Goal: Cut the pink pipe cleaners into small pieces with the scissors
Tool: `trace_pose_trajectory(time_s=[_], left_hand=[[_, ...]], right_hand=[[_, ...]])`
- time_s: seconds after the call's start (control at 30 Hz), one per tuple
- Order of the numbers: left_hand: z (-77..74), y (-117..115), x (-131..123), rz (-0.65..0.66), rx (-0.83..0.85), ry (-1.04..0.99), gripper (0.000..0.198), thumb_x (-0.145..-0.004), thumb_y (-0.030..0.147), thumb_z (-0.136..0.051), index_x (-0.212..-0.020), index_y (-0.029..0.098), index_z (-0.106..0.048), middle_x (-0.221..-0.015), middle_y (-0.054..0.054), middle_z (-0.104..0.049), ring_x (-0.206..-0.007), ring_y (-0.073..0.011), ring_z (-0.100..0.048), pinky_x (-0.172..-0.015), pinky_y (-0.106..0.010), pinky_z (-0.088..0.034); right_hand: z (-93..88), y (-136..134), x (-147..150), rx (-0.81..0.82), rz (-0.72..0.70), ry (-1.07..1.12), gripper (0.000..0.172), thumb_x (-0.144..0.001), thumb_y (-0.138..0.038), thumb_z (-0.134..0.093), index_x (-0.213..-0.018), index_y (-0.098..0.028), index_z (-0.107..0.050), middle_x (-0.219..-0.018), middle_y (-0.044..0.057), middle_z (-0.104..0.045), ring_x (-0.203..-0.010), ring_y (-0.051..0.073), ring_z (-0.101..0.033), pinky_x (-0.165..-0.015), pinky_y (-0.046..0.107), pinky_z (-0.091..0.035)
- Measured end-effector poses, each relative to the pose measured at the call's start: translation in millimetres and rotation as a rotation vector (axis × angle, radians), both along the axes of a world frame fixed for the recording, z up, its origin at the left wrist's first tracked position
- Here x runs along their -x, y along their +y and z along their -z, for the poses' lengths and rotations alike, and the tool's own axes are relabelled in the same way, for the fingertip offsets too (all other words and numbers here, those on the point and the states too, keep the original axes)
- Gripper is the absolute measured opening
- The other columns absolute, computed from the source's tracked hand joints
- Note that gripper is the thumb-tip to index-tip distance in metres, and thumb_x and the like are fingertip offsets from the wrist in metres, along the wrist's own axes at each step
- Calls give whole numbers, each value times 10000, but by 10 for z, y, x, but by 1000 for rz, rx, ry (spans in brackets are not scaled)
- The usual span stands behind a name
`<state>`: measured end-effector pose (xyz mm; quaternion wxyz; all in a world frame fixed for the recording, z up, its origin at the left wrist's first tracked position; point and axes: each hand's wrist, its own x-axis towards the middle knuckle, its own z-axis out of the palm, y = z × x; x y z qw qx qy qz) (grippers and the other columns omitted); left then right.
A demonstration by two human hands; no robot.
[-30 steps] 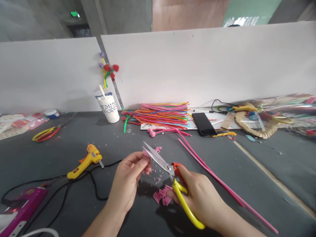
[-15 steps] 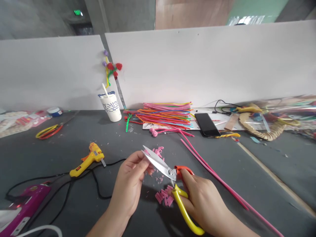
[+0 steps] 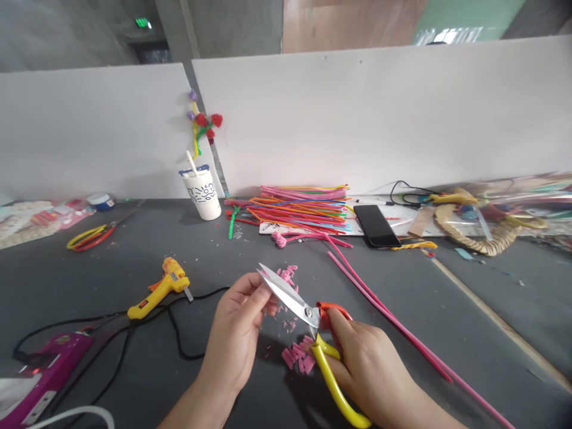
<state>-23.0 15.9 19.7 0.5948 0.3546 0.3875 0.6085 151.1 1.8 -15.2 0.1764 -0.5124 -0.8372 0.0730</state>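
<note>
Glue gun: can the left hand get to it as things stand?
Probably yes. The glue gun lies left of the left hand, with only bare table and a black cable between. Its fingers are pinched at the blades of the scissors, so it isn't free right now.

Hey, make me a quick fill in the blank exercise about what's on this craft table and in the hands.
1. The right hand holds scissors whose lower handle is ____.
2. The cut bits beneath the scissors are ____.
3. The glue gun lies to the ____ of the left hand.
4. The phone beside the pipe cleaner pile is ____.
Missing words: yellow; pink; left; black.
</note>
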Motion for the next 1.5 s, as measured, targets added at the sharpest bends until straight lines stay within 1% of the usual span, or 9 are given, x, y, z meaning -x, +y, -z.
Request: trace_pose_trajectory(time_s=[0.3,0.6,0.87,1.07,1.2,1.27,1.33,1.43,1.5], left_hand=[[32,0,0,-8,9,1,95,-782,199,-554,-714,156,-604,-642,12,-537,-595,-79,-426,-568,-172,-350],[25,6,-6,-12,24,-21,84,-768,206,-573,-720,152,-617,-648,6,-547,-593,-78,-436,-564,-168,-359],[-1,0,-5,-23,47,-23,70,-746,216,-595,-702,166,-617,-619,18,-542,-576,-80,-435,-561,-168,-356],[1,19,3,-20,39,-14,75,-748,211,-592,-695,160,-608,-629,17,-535,-584,-82,-435,-557,-170,-352],[7,16,16,-15,35,8,85,-760,208,-579,-698,155,-604,-625,17,-532,-586,-77,-440,-557,-165,-356],[9,7,17,-9,48,10,75,-757,213,-585,-709,159,-603,-629,19,-536,-587,-74,-449,-560,-162,-361],[15,-6,2,26,72,6,76,-752,219,-591,-710,156,-601,-647,13,-541,-594,-76,-464,-564,-167,-370],[39,-37,-59,188,151,1,96,-748,224,-595,-698,143,-600,-653,1,-546,-592,-79,-478,-571,-177,-378],[62,-66,-114,322,220,-8,93,-748,231,-593,-712,146,-602,-645,-4,-555,-582,-85,-486,-571,-187,-381]], right_hand=[[-46,-18,11,52,7,6,307,-837,-507,-371,-788,-208,-421,-549,-7,-580,-456,168,-559,-430,242,-280],[-25,-19,11,49,7,-7,298,-840,-497,-369,-780,-208,-416,-548,-7,-574,-456,175,-558,-428,249,-277],[-55,-15,23,98,14,21,308,-838,-505,-374,-747,-214,-414,-549,-1,-580,-450,165,-545,-434,245,-266],[-32,-15,-6,73,27,20,308,-824,-504,-397,-713,-218,-415,-515,-11,-555,-417,150,-509,-424,238,-246],[-11,12,-24,76,55,28,311,-798,-494,-427,-653,-220,-399,-485,-20,-512,-394,134,-444,-419,237,-221],[-30,39,-13,137,84,101,314,-769,-483,-464,-619,-221,-376,-463,-41,-459,-389,114,-389,-410,228,-215],[-76,66,10,253,106,263,295,-747,-438,-493,-598,-217,-365,-470,-57,-422,-409,96,-362,-403,210,-235],[-169,91,48,475,118,592,208,-755,-346,-463,-619,-201,-404,-514,-65,-417,-440,78,-384,-409,182,-300],[-216,95,60,596,139,788,169,-749,-338,-455,-657,-198,-432,-491,-85,-376,-397,65,-364,-380,175,-309]])
